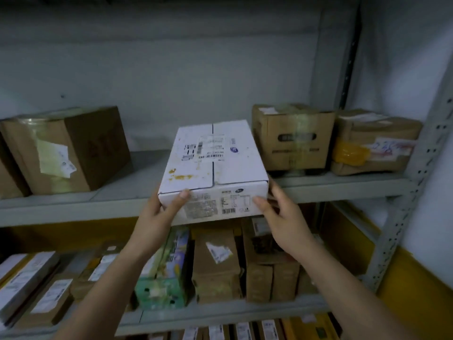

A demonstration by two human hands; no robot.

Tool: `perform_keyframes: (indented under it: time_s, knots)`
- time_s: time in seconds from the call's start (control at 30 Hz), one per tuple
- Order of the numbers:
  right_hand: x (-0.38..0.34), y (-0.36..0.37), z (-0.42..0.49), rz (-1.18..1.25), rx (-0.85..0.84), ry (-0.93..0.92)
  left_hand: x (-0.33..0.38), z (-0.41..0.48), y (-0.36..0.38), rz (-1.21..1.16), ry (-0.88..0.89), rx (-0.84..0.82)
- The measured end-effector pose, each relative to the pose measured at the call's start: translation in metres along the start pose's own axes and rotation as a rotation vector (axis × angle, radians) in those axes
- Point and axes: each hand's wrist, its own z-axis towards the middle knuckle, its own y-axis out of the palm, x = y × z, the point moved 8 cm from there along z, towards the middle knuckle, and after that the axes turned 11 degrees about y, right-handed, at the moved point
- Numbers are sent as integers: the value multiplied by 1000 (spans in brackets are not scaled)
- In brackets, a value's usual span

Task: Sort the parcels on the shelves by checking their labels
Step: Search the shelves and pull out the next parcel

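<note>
White parcel [215, 155], long axis front-to-back

Nothing legible: blurred shipping label [204, 148] and barcode [228, 211] on the white parcel [196, 173].

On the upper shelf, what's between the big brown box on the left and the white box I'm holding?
Nothing: in the head view, only bare grey shelf lies between the brown box and the white box.
</note>
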Motion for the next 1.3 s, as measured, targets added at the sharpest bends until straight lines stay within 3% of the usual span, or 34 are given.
perform_keyframes:
  time_s: [0.1,0.23,0.33,0.57,0.73,0.83,0.97,1.13,1.3]
  knots:
    - [2,1,39,-82,41,6,-11,38,4,170,22,-54]
    - [12,-15,82,-373,295,-19,-30,84,9,318,20,-127]
    - [12,-23,97,-455,427,-87,-40,113,10,378,34,-172]
    - [11,-30,110,-511,454,-133,-37,120,18,374,9,-161]
    - [-1,-101,87,-449,538,-161,41,106,33,650,394,64]
    - [-17,-165,87,-344,618,-94,71,121,78,602,406,42]
    - [-34,-209,116,-128,549,-24,90,163,150,480,263,-27]
    - [-44,-201,151,-117,331,70,81,197,207,335,9,-89]
    - [-39,-206,144,-9,285,84,90,174,217,249,13,-74]
